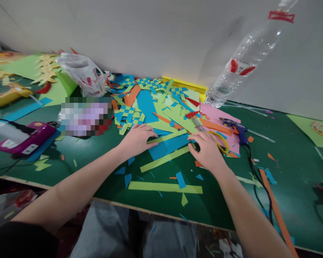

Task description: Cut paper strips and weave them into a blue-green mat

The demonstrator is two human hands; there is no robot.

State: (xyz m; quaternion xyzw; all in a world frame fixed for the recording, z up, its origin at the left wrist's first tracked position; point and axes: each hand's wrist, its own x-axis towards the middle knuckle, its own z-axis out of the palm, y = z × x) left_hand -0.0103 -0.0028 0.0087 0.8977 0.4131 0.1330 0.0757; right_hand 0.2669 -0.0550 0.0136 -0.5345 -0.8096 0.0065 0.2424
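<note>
Pale green paper, cut into a loose strip (156,187), lies nearest me on the dark green table (102,186), with a small blue scrap (180,180) across it. Just beyond it, a second green strip (161,160) slants up toward my right hand (208,150). Farther in is a blue sheet (164,147), and along its far edge runs a narrow green strip (172,136) between my two hands. My left hand (137,140) is at that strip's left end, thumb and forefinger parted around it; my right fingers curl at its right end. I cannot tell whether either set of fingers really grips the paper.

Away to the left sits a purple power strip (44,132). Just beyond my right hand are scissors with yellow handles (226,145), and right of them a blue glue gun (242,135). Farther off, woven blue-and-green pieces (126,115) lie heaped among cut paper. At the far side, a white plastic bag (82,73) stands left, and a clear bottle (242,68) right, before the grey wall (150,36).
</note>
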